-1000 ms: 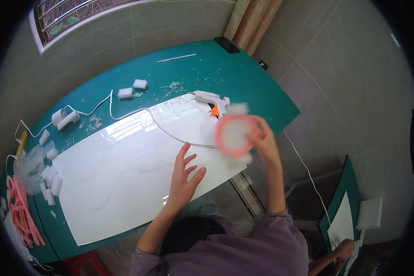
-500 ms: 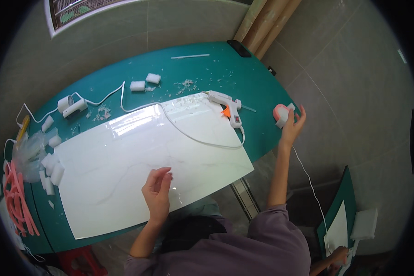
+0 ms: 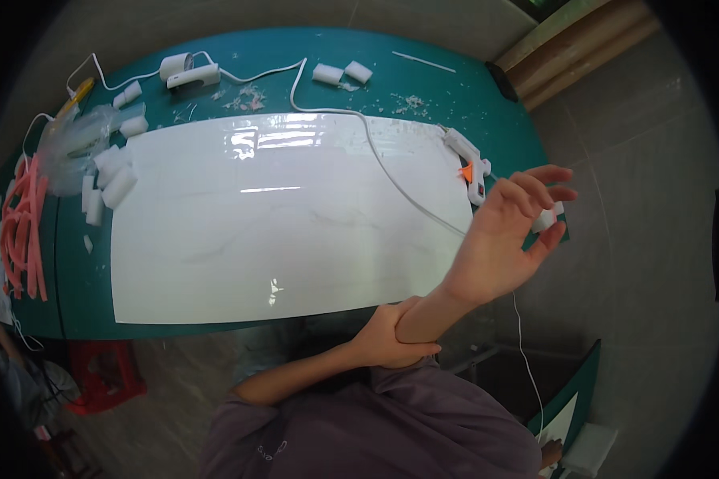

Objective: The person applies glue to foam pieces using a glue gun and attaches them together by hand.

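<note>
Teal-green table (image 3: 423, 76) carries a glossy white sheet (image 3: 280, 215) with faint grey veining, a white glue gun (image 3: 467, 164) with an orange trigger, white foam blocks (image 3: 108, 184), pink strips (image 3: 24, 223); purple sleeve (image 3: 375, 431); red stool (image 3: 104, 375).

We see a small white foam block (image 3: 546, 219), pinched at our fingertips, raised past the right end of the green bench (image 3: 423, 80).

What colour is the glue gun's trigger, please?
Orange, on the white glue gun; the head view shows it.
</note>
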`<state>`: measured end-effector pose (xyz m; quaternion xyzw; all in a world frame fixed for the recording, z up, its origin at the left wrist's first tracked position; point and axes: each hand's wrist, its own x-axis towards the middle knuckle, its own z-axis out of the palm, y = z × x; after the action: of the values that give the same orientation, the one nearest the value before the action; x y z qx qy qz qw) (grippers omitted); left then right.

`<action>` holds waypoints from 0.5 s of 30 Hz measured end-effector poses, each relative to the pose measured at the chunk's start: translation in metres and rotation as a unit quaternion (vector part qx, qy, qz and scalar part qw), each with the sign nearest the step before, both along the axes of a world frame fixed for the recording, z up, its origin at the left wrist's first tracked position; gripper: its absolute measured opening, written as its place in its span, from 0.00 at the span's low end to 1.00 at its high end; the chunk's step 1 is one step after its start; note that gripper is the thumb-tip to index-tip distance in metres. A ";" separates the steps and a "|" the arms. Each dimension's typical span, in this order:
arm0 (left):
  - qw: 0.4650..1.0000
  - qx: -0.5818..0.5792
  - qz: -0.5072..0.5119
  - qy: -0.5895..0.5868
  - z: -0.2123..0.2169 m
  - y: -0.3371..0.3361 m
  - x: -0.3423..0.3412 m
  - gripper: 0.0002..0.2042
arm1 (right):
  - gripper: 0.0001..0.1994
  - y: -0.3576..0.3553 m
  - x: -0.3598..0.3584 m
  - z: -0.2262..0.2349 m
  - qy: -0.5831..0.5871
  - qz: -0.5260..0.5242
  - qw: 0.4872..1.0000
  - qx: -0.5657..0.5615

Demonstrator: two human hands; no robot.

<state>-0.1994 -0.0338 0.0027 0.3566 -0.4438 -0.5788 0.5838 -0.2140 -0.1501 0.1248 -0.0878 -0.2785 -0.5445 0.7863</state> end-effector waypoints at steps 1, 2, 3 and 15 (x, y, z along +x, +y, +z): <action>0.998 -0.017 0.017 0.050 -0.004 -0.001 -0.002 0.22 | 0.16 0.006 0.009 -0.005 0.012 0.004 1.000 -0.002; 0.994 -0.005 0.002 0.107 0.004 -0.003 0.003 0.20 | 0.16 0.008 0.017 -0.010 0.014 0.006 1.000 0.005; 0.987 -0.007 -0.002 0.164 0.005 -0.004 0.006 0.16 | 0.15 0.010 0.023 -0.016 0.073 0.000 0.996 -0.054; 0.771 -0.344 0.069 0.532 0.016 0.025 0.104 0.21 | 0.07 0.150 0.135 -0.114 0.139 -0.094 0.974 -0.154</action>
<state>-0.0953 -0.0083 0.0190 -0.2029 -0.2061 -0.4429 0.8486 -0.0792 -0.0001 0.0107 -0.3085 -0.2374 -0.5487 0.7399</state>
